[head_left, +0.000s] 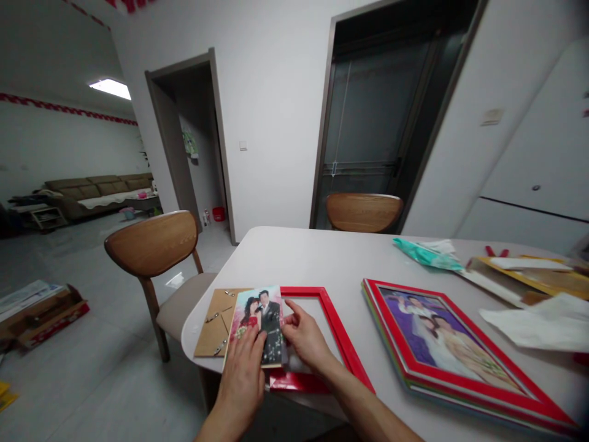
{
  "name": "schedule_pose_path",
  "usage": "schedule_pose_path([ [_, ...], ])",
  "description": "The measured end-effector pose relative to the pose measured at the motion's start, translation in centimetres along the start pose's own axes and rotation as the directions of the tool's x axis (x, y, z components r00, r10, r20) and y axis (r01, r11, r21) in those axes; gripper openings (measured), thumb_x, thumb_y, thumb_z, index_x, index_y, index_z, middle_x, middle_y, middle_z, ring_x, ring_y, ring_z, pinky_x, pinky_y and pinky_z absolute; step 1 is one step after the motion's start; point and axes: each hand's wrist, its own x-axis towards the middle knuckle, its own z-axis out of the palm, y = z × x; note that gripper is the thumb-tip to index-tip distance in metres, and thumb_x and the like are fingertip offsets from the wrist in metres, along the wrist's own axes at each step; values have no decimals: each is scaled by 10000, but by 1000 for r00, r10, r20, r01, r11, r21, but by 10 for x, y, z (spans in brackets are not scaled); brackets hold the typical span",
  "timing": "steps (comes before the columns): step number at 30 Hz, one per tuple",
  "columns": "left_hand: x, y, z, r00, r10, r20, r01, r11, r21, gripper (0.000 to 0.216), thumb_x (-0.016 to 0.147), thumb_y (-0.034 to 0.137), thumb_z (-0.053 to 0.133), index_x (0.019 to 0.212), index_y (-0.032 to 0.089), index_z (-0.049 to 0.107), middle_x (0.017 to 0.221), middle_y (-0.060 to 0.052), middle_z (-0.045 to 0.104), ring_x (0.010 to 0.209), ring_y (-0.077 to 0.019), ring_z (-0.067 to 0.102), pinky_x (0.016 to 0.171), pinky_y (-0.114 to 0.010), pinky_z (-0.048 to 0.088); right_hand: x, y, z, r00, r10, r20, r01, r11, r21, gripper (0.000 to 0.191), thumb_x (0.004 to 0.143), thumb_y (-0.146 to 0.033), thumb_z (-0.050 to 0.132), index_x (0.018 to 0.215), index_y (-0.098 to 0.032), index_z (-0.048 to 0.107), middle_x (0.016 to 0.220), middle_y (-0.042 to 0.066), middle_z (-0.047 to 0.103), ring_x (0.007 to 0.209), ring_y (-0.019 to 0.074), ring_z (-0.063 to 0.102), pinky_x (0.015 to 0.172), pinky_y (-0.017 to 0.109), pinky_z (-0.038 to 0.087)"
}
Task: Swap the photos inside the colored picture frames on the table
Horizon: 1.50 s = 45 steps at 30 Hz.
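Observation:
My left hand [243, 370] lies on the lower part of a colour photograph [258, 318] of two people, fingers closed on its bottom edge. My right hand [304, 336] pinches the photograph's right edge with thumb and fingers. The photograph sits over the left side of an empty red picture frame [338, 331] lying flat on the white table [322, 258]. A brown backing board [216, 322] with metal clips lies just left of the photograph, at the table's edge.
A stack of red framed photographs [455, 350] lies to the right. Papers [538, 325], a yellow-edged flat piece [529, 273] and a teal packet [426, 253] crowd the far right. Wooden chairs stand at the left [154, 245] and far side [363, 212]. A cardboard box [41, 310] sits on the floor.

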Motion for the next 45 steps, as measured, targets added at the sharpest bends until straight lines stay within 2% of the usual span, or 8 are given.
schedule_pose_path([
  [7,26,11,-32,886,-376,-271,188,826,-531,321,780,206,372,1052,138,528,1049,-92,597,1006,-233,521,896,-383,379,-11,-39,12,1000,11,-17,-4,934,358,448,683,-330,529,1083,-137,469,816,32,593,669,117,561,599,240,445],
  [10,32,32,-28,786,-590,-184,183,507,-843,299,766,292,439,996,135,547,921,-70,643,909,-224,570,836,-350,419,-14,-26,9,981,190,41,-188,868,459,350,658,-326,549,950,-134,536,718,29,613,606,125,562,528,231,435],
  [13,33,51,-12,796,-605,-28,93,169,-981,351,746,275,474,1073,148,491,1020,-71,611,954,-197,553,843,-304,413,-13,-15,-2,980,197,5,-156,759,632,260,671,-302,501,882,-158,551,759,41,642,664,147,582,540,236,447],
  [17,33,52,0,811,-580,70,108,33,-994,438,701,227,518,1127,181,427,1121,-77,557,1013,-186,521,875,-305,395,-5,-14,-38,980,168,-110,-72,805,589,370,601,-156,455,960,-173,542,784,25,662,673,154,599,573,240,460],
  [21,32,39,1,838,-529,134,258,167,-952,348,678,201,517,1019,129,515,1042,-118,598,977,-205,546,882,-352,400,3,-6,-74,979,153,-135,-111,954,279,470,564,-117,405,1008,-148,558,687,29,669,607,165,606,557,247,459],
  [28,17,40,12,978,-201,58,202,836,-510,397,709,133,437,1099,118,510,1212,-133,474,1132,-217,413,980,-394,293,11,20,-83,984,69,-165,-100,978,-185,488,595,-128,346,1028,-101,568,744,61,671,649,170,612,561,231,454],
  [37,15,42,9,982,-91,164,132,956,-262,437,680,175,521,1109,93,495,1269,-165,394,1177,-247,347,977,-400,299,15,19,-75,989,-4,-146,-65,882,-467,465,661,-124,291,1056,-101,535,850,72,657,726,153,598,628,212,433],
  [45,20,45,3,975,-33,220,58,992,-111,307,710,191,506,1002,111,561,1177,-145,505,1153,-259,380,967,-424,307,11,13,-75,976,-27,-217,-154,621,-768,283,695,-257,420,866,-111,590,843,153,596,771,247,554,662,322,376],
])
